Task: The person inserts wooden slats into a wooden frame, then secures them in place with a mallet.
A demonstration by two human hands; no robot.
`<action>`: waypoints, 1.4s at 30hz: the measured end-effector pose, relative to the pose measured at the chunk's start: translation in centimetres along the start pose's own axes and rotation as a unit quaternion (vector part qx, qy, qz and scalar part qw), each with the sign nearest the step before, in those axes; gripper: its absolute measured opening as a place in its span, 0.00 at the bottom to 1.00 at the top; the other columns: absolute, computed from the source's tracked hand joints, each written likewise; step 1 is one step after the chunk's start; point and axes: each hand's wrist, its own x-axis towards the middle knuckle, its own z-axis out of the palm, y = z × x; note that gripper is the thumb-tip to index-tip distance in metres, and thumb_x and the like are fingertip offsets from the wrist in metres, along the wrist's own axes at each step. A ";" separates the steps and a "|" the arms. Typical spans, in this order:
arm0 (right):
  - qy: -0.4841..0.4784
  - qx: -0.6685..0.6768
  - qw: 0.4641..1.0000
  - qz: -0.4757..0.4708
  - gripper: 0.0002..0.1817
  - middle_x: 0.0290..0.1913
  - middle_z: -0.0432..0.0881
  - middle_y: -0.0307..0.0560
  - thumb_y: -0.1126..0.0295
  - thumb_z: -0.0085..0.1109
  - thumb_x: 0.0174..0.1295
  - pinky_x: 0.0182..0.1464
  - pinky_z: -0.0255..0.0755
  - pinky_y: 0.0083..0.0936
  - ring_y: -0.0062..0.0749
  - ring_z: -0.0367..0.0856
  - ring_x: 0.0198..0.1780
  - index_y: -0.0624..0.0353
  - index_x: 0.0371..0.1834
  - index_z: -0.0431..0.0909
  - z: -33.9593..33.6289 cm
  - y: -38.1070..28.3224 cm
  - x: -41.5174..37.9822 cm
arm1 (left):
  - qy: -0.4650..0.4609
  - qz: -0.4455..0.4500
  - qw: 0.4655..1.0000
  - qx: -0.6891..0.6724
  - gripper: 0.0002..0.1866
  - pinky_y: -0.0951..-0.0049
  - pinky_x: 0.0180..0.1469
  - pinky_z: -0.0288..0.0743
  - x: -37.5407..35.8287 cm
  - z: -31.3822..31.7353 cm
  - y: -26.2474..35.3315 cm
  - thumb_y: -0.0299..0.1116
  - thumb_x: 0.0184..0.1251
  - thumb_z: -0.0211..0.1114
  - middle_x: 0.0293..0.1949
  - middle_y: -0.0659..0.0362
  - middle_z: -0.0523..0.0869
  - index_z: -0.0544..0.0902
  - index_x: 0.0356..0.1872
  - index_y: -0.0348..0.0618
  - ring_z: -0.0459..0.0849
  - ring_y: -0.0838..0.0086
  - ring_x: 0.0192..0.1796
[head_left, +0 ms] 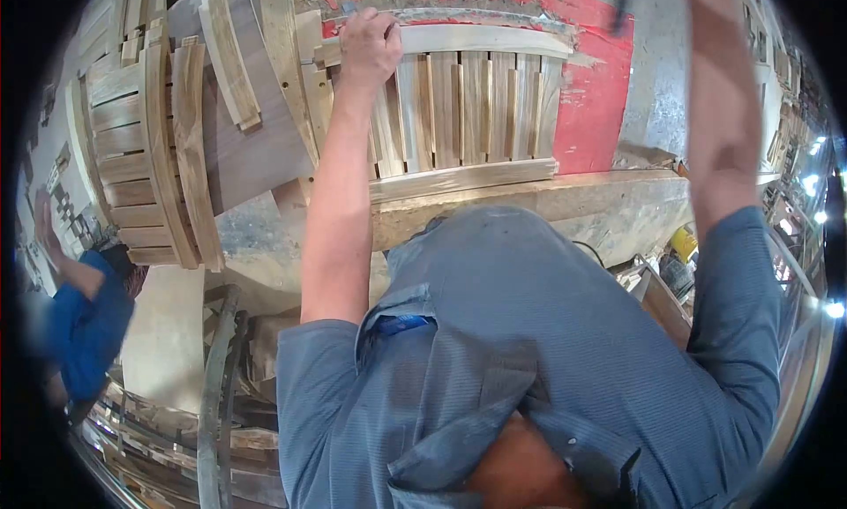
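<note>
A slatted wooden panel (476, 103) lies on the bench in front of me, its upright slats set between a curved upper rail (476, 40) and a lower rail (468, 178). Over the left end of the upper rail is my left hand (369, 48), fingers curled closed; what they hold, if anything, is hidden. My right forearm (725, 112) is raised on the right, and the hand itself is beyond the top edge. A dark blurred object (623, 6), too smeared to name, appears above the panel's right side.
Red sheeting (593, 112) covers part of the bench beside the panel. To the left are another slatted panel (132, 156), a loose curved rail (190, 147) and a wooden strip (231, 59) on a board. Another person's blue sleeve (93, 319) shows at far left.
</note>
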 end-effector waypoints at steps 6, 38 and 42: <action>-0.216 -0.072 0.973 -0.028 0.18 0.33 0.85 0.63 0.71 0.60 0.58 0.41 0.79 0.44 0.55 0.86 0.38 0.69 0.51 0.79 9.4 5.8 -7.3 | -0.008 0.027 0.998 0.062 0.07 0.53 0.51 0.74 -0.4 0.3 1.3 0.35 0.62 0.63 0.40 0.55 0.85 0.86 0.35 0.45 0.81 0.53 0.48; 0.285 0.882 0.295 0.230 0.30 0.50 0.86 0.59 0.63 0.58 0.57 0.57 0.81 0.42 0.48 0.87 0.49 0.69 0.62 0.76 6.3 18.9 -41.0 | -0.023 0.485 0.803 0.346 0.31 0.52 0.72 0.62 9.8 -10.9 43.9 0.37 0.55 0.73 0.58 0.49 0.81 0.79 0.63 0.45 0.78 0.60 0.64; 0.372 0.883 0.256 0.125 0.05 0.33 0.85 0.42 0.74 0.56 0.59 0.37 0.81 0.30 0.30 0.85 0.33 0.59 0.35 0.80 11.9 30.9 -30.7 | -0.069 0.157 0.980 0.106 0.50 0.48 0.74 0.58 5.5 -5.3 36.2 0.46 0.52 0.79 0.69 0.43 0.71 0.65 0.76 0.42 0.68 0.47 0.71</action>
